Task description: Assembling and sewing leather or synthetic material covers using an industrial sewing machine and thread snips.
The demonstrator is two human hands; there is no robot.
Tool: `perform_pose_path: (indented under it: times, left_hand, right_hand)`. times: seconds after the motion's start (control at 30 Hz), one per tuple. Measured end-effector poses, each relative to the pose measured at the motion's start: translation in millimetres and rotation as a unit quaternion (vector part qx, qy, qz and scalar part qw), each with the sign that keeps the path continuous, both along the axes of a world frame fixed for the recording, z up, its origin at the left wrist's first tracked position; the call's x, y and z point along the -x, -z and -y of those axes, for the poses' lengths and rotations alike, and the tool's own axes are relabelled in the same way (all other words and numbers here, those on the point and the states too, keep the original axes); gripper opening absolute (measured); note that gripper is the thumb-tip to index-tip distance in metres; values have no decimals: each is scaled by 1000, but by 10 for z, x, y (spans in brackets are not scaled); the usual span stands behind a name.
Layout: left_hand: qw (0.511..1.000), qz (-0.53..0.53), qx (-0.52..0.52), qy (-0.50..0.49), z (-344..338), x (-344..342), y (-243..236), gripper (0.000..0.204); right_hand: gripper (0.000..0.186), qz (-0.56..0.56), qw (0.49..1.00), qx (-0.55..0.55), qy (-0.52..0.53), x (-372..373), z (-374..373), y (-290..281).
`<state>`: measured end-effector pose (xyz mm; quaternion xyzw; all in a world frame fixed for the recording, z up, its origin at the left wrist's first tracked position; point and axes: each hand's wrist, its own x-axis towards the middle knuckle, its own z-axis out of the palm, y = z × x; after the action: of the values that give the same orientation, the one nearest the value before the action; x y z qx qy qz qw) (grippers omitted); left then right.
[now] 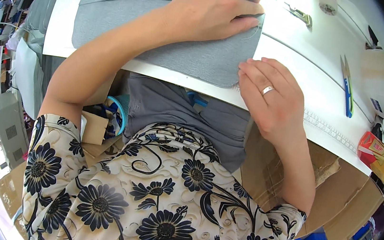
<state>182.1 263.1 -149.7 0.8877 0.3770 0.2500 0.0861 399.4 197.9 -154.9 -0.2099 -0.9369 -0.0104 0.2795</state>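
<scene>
A grey fabric piece [184,61] with rounded corners and a stitched seam lies on the white sewing table [59,31]. My left hand [214,12] rests on its upper right part, fingers stretched out and thumb apart. Those fingertips are close to the metal presser foot area [303,16] of a sewing machine, partly washed out by bright light. Loose threads show at the fabric's edge near the thumb. My right hand [273,99], with a ring on one finger, is closed at the fabric's lower right edge, fingertips and thumb pinching it.
Scissors [347,88] with blue and green handles lie at the right. A measuring scale [330,125] runs along the table's front edge towards a red and yellow package [375,152]. Cardboard [349,202] and a blue bin [121,113] stand below. Grey fabric [45,3] hangs at the left.
</scene>
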Motion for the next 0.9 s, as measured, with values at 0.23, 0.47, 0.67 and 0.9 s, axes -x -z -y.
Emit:
perform_pose_path:
  times: [0.23,0.47,0.67,0.9]
  left_hand:
    - [999,-12,-51,-6,-64,-7,5,26]
    - [995,-22,-96,-9,-152,1,77,25]
    - [995,-58,-76,-19,-255,-25,-21,24]
    - [996,-47,-63,-40,-307,-10,80,23]
  right_hand:
    - [20,7,1000,-11,-13,3,-46,-75]
    - [22,9,1000,-25,-14,22,-176,10]
    - [19,3,999,-45,-3,30,-297,-10]
    - [19,-15,999,-35,1,48,-291,-71]
